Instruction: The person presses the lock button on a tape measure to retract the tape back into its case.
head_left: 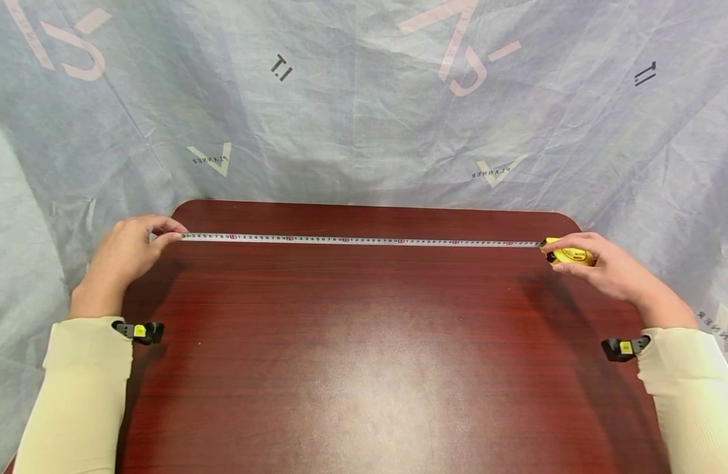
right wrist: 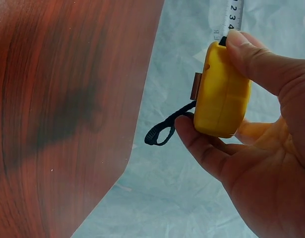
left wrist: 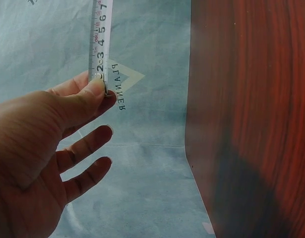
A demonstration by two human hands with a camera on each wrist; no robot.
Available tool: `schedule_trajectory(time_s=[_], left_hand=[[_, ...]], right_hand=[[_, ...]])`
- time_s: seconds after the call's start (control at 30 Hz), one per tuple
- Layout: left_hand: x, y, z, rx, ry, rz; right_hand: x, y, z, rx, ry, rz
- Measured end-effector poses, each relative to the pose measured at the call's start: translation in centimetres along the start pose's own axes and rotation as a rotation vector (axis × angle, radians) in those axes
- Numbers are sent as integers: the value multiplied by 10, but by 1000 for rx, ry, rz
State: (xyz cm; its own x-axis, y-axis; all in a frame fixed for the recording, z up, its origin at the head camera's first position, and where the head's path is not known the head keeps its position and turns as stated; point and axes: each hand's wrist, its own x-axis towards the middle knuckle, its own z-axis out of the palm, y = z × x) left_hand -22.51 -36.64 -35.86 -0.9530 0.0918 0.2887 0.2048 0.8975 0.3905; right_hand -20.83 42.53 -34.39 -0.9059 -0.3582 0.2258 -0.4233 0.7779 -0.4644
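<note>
A yellow tape measure (right wrist: pixel 224 94) sits in my right hand (head_left: pixel 619 263), its case gripped between thumb and fingers. Its white, numbered blade (head_left: pixel 370 241) runs out straight to the left across the head view, over the far part of the table. Thumb and forefinger of my left hand (head_left: pixel 124 253) pinch the blade's free end, covering the tip; in the left wrist view the other fingers are spread apart below. A black wrist strap (right wrist: pixel 164 130) hangs in a loop from the case.
Below the blade lies a dark red wood-grain table (head_left: pixel 340 342) with rounded far corners. Behind it hangs a pale grey printed cloth (head_left: pixel 352 118). Both forearms cast shadows on the table. Small black cameras (head_left: pixel 624 347) are worn at the wrists.
</note>
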Motion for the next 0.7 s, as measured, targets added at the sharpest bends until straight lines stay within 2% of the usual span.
schedule_trajectory(time_s=[0.1,0.33,0.47,0.7], left_hand=[[1,0,0,3,1,-2],[2,0,1,7,3,-2],[2,0,1,11,-4,-5],[2,-1,2,23,-6,-5]], right_hand=[[-1,-1,0,-15,-19,-2],[-2,2,3,-51,-33,-70],[-2,4,5,-62,-15,-104],[1,2,6,-60,25,-94]])
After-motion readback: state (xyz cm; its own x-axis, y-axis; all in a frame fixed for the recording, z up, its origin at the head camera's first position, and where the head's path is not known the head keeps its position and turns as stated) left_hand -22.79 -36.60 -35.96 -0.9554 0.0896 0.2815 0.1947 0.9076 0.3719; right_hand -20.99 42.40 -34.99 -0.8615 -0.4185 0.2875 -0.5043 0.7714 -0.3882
